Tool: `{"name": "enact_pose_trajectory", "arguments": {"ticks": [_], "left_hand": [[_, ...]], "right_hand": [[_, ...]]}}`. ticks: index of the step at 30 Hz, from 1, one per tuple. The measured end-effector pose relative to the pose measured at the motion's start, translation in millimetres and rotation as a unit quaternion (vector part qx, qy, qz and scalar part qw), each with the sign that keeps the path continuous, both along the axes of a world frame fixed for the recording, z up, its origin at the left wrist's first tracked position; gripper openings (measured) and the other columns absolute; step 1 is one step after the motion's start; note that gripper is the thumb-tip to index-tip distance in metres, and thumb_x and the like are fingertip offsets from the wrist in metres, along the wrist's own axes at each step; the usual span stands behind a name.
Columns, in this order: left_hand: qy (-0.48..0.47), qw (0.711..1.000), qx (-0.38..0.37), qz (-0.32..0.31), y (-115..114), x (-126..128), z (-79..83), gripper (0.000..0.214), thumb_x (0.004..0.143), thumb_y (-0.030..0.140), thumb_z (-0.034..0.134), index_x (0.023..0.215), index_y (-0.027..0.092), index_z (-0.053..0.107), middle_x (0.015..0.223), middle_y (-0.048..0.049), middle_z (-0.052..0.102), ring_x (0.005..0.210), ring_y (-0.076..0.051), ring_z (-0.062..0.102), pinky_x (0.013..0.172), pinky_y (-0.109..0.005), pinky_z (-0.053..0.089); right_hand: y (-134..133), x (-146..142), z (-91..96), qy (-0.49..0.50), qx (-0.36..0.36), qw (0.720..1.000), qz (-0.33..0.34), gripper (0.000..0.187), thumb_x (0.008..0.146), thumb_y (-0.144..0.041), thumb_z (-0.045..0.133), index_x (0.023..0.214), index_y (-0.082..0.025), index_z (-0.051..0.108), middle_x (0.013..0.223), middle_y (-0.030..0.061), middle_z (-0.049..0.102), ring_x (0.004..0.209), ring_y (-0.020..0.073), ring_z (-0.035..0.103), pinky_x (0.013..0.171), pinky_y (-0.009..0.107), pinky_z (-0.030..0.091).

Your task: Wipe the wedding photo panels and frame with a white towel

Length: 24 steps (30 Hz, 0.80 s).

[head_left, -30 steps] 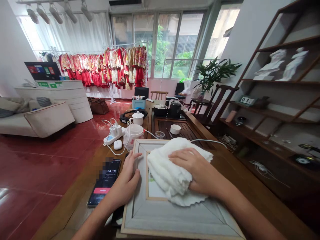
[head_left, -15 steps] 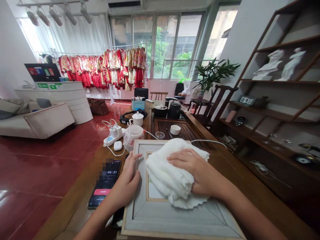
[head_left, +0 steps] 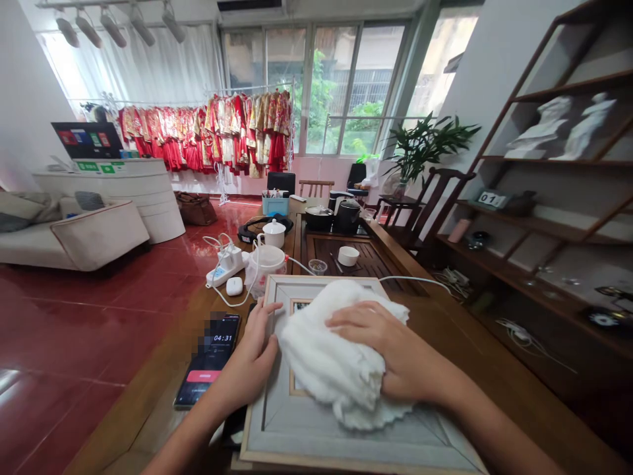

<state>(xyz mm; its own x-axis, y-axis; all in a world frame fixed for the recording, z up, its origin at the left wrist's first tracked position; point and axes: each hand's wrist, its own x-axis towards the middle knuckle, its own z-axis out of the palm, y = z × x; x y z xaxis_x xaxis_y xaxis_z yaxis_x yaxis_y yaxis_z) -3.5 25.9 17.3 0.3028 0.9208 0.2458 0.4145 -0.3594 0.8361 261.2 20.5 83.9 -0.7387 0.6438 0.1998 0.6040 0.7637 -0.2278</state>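
Right hand (head_left: 383, 349): open, fingers spread, pressing down on a folded white cloth (head_left: 329, 353). Cloth: beneath that palm, just beside the left hand (head_left: 250, 359). Left hand: unclenched, resting against the left side of a wood picture frame (head_left: 316, 442). Frame: flat on a wooden table (head_left: 445, 330), cloth on top. Just left of frame: a smartphone (head_left: 208, 359), lit, showing 04:31.

The cloth (head_left: 329, 353) hid most of the picture (head_left: 299, 382) in the frame (head_left: 277, 422), a blur covered part of the phone (head_left: 210, 359), and the view's bottom edge cut off the left forearm (head_left: 182, 442) and right forearm (head_left: 509, 442).
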Motion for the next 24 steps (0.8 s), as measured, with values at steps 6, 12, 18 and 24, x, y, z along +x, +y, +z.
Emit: {"name": "enact_pose_trajectory", "arguments": {"ticks": [6, 12, 18, 24], "left_hand": [[-0.002, 1.000, -0.001, -0.002, -0.6, -0.1, 1.0, 0.045, 0.092, 0.018, 0.037, 0.137, 0.024, 0.033, 0.154, -0.0069, 0.018, 0.144, -0.021, 0.006, 0.116, -0.048, 0.007], [-0.002, 1.000, 0.004, 0.005, -0.7, 0.0, -0.5, 0.046, 0.091, 0.015, 0.036, 0.136, 0.025, 0.034, 0.152, -0.0065, 0.022, 0.144, -0.022, 0.009, 0.116, -0.049, 0.007], [-0.013, 1.000, -0.004, 0.006, -1.7, 0.4, 2.8, 0.045, 0.091, 0.017, 0.038, 0.135, 0.024, 0.035, 0.153, -0.0076, 0.021, 0.144, -0.023, 0.009, 0.116, -0.051, 0.008], [-0.012, 1.000, 0.002, 0.008, -1.1, 0.6, 1.9, 0.045, 0.091, 0.017, 0.040, 0.135, 0.025, 0.037, 0.152, -0.0069, 0.025, 0.143, -0.024, 0.010, 0.115, -0.052, 0.008]], "right_hand": [[-1.2, -0.6, 3.1, -0.020, -0.023, 0.999, 0.022, 0.051, 0.069, -0.022, 0.060, 0.119, -0.027, 0.058, 0.128, 0.0038, 0.058, 0.120, 0.0235, 0.050, 0.107, 0.044, 0.024], [1.9, 4.2, 0.5, -0.024, 0.034, 0.998, -0.056, 0.057, 0.063, -0.016, 0.059, 0.120, -0.023, 0.059, 0.128, 0.0075, 0.057, 0.118, 0.0270, 0.049, 0.105, 0.047, 0.025], [-6.9, -1.8, 5.8, -0.038, -0.023, 0.999, 0.013, 0.058, 0.067, -0.021, 0.059, 0.124, -0.028, 0.055, 0.130, 0.0043, 0.056, 0.121, 0.0246, 0.048, 0.107, 0.045, 0.023], [-9.2, -7.3, 3.2, -0.029, 0.009, 0.999, -0.019, 0.060, 0.063, -0.018, 0.058, 0.122, -0.023, 0.055, 0.131, 0.0076, 0.055, 0.120, 0.0270, 0.048, 0.106, 0.047, 0.022]]}}
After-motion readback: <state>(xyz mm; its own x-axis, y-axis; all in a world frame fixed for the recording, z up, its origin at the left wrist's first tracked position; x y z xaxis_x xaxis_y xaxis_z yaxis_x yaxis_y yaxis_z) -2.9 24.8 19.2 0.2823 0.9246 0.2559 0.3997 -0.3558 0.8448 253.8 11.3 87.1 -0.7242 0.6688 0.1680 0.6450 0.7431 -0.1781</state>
